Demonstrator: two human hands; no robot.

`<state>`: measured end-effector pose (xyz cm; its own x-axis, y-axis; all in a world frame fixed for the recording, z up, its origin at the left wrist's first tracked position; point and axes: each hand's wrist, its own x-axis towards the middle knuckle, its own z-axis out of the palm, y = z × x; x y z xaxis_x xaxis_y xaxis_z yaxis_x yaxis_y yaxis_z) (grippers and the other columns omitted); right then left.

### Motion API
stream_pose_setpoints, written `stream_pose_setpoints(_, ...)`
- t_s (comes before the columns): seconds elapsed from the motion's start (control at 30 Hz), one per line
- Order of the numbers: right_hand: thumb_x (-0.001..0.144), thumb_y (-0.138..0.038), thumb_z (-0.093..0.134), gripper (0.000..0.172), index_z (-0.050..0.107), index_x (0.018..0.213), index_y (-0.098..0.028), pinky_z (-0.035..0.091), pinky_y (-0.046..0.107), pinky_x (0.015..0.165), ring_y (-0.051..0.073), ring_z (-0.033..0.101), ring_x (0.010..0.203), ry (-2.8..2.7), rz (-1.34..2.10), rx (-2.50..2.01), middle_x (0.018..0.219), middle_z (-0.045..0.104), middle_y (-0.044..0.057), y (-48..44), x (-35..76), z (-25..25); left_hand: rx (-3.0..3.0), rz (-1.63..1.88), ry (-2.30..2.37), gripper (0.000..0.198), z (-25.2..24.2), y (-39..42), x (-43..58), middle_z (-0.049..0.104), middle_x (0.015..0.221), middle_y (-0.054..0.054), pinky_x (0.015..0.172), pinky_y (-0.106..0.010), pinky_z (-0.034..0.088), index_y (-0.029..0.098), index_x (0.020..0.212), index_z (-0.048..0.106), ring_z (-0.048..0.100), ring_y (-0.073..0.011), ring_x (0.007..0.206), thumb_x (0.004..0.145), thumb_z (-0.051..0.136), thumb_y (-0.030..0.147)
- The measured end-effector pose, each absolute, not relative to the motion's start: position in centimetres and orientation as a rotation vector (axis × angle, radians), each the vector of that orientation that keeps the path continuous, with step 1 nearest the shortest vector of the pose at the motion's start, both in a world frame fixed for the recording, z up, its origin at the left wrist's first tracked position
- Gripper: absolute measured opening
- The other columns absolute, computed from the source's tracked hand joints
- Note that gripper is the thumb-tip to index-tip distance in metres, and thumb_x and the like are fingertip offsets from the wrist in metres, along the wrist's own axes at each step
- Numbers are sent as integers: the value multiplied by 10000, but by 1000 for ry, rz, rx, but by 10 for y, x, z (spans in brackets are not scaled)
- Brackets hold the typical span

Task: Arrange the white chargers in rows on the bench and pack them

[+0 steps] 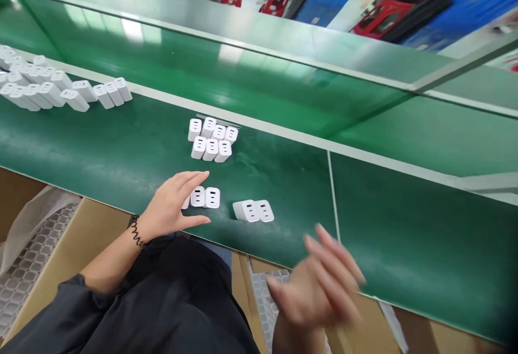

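My left hand (176, 203) rests on the green belt (121, 143) with fingers stretched out, cupped against a short row of white charger plugs (204, 197) near the front edge. A pair of white plugs (254, 211) lies just to the right of them. Farther back sits a cluster of several white plugs (211, 138). My right hand (319, 284) hovers over the belt's front edge at lower right, blurred by motion, fingers apart and holding nothing that I can see.
A large group of white plugs (44, 87) lies at the far left of the belt. Cardboard boxes with grey honeycomb trays (28, 257) stand below the belt's front edge. A raised green shelf (243, 30) runs behind; red stools and blue crates stand beyond it.
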<state>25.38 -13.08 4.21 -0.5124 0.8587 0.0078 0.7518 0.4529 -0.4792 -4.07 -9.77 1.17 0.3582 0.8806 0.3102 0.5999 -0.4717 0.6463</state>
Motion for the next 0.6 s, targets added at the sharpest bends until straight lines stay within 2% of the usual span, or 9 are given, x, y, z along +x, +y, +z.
stream_pose_setpoints(0.07,874,-413,644,867,109,1555,-457,374,734,1099,393,295,1480,-2326,560,-1378,1560,376,77,-121,266,39,2390,831,1267,789,18,-92,-34,581,1394,-111,1079,-447,464,234,1480,392,546,-299,1276,837,701,569)
stream_pose_setpoints(0.13,875,-383,666,888,112,1568,-408,383,663,1140,360,318,1480,-2293,649,-1307,1598,326,91,-110,273,34,2512,748,1231,674,18,-85,-27,624,1351,-99,1008,-420,499,207,1403,494,594,-288,1209,869,654,585)
stream_pose_setpoints(0.2,898,-354,659,830,168,1566,-386,407,574,1158,308,363,1466,-2329,804,-1256,1607,324,87,-99,274,27,2555,699,1223,525,15,-80,-21,675,1277,-80,894,-368,530,199,1304,579,654,-248,1092,915,611,550)
stream_pose_setpoints(0.3,944,-304,605,649,319,1523,-366,435,505,1149,266,445,1413,-2262,840,-1264,1551,425,76,-91,265,17,2575,682,1195,391,12,-78,-16,726,1161,-49,773,-317,523,203,1197,637,693,-194,938,954,576,503)
stream_pose_setpoints(0.43,950,-280,602,494,481,1425,-347,505,475,1064,255,583,1245,-2176,782,-1245,1394,587,68,-93,245,9,2614,675,1108,409,13,-77,-11,737,1109,-34,715,-308,502,193,1194,633,691,-175,861,947,582,516)
stream_pose_setpoints(0.53,930,-298,638,525,474,1427,-343,523,490,1020,266,601,1179,-2155,757,-1229,1326,630,70,-95,235,6,2613,666,1086,449,15,-76,-10,739,1104,-37,711,-307,494,184,1229,612,690,-175,868,937,595,525)
stream_pose_setpoints(0.6,900,-333,681,621,425,1466,-341,509,511,1037,283,575,1218,-2168,798,-1223,1375,596,78,-96,235,7,2617,653,1081,480,17,-75,-11,733,1125,-43,744,-318,498,181,1251,599,689,-185,903,929,603,537)
